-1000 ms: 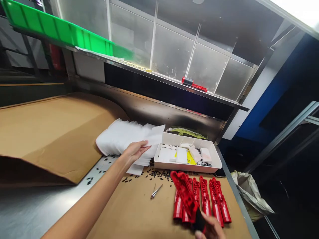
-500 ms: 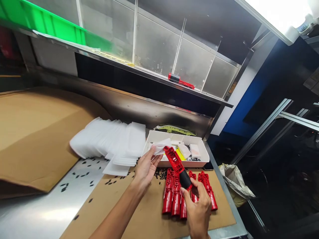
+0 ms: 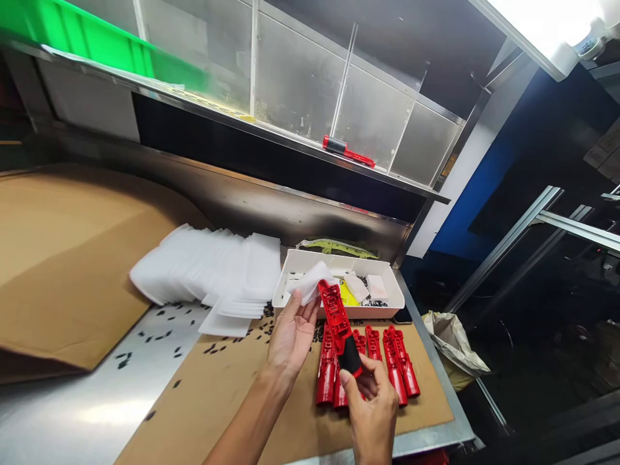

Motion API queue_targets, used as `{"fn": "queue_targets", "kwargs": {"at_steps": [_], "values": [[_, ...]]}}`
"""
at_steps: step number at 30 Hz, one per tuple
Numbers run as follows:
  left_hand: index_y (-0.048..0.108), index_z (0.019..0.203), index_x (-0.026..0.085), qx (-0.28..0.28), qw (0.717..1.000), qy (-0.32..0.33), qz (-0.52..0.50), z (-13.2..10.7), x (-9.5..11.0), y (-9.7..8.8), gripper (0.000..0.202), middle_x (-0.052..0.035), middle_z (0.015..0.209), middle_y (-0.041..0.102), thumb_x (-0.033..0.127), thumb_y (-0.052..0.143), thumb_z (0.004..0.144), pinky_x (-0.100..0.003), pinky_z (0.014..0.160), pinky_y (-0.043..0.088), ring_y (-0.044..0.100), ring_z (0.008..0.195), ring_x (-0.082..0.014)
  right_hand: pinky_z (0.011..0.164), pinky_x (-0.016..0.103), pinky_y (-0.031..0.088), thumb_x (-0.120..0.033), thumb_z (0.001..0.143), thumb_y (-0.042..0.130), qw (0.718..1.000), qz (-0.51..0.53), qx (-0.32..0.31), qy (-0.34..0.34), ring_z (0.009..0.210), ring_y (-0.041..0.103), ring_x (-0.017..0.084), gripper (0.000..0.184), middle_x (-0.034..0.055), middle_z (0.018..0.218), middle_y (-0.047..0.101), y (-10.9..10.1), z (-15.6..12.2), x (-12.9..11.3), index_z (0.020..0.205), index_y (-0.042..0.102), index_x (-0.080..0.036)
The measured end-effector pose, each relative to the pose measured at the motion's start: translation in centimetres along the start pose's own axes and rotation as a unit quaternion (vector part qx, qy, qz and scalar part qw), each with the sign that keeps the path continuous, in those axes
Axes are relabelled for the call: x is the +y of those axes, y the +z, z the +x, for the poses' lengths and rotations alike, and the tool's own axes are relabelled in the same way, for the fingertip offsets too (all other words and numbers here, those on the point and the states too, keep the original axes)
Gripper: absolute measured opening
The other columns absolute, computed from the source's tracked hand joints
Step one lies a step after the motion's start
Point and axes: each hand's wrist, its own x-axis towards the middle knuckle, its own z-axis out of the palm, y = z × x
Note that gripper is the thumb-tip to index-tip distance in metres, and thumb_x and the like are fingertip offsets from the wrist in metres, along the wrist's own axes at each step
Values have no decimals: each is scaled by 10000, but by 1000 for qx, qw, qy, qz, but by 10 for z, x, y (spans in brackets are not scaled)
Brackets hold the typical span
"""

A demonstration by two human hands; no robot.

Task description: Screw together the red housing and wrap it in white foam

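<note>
My right hand point(image 3: 371, 403) grips the black end of a red plastic handle part point(image 3: 335, 318) and holds it tilted up over the bench. My left hand point(image 3: 294, 329) pinches a small white foam sheet point(image 3: 310, 283) against the red part's upper end. Below the hands, several more red handle parts point(image 3: 387, 358) lie side by side on brown cardboard point(image 3: 232, 400). A fanned pile of white foam sheets point(image 3: 213, 268) lies to the left of my left hand.
A white tray point(image 3: 290, 294) with white and yellow pieces stands behind the red parts. Small black bits point(image 3: 159, 336) are scattered on the steel bench. A large cardboard sheet point(image 3: 72, 258) lies left. One red part point(image 3: 347, 152) rests on the shelf above, near a green bin point(image 3: 87, 39).
My left hand took a white sheet off the pile and brought it to the red part. My right hand lifted that part up to meet it. The view shifted right.
</note>
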Motion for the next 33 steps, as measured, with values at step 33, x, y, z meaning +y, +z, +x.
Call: {"fn": "queue_targets", "kwargs": {"at_steps": [33], "values": [[657, 931, 114, 40, 999, -35, -1, -14, 2, -4, 149, -9, 821, 692, 123, 521, 993, -224, 567, 575, 663, 649, -112, 764, 356, 605, -564, 859, 685, 972, -156, 91, -151, 853, 748, 279, 418, 128, 965, 779, -8, -25, 20, 1018, 736, -181]]}}
